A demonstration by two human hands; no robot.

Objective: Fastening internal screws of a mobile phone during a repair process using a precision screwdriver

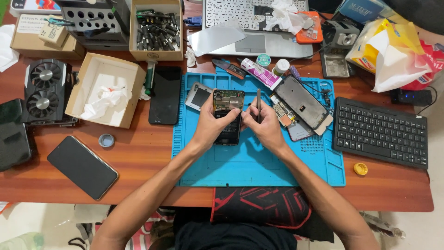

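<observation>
Blue mat; opened phone between both hands

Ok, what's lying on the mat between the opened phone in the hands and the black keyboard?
In the head view, a second dismantled phone with loose boards lies on the blue mat, between the opened phone and the black keyboard.

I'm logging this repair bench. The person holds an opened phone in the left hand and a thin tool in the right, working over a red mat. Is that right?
Not quite: the mat is blue, not red, as the head view shows. The rest stands: the left hand holds the opened phone and the right hand holds the thin tool above that mat.
</observation>
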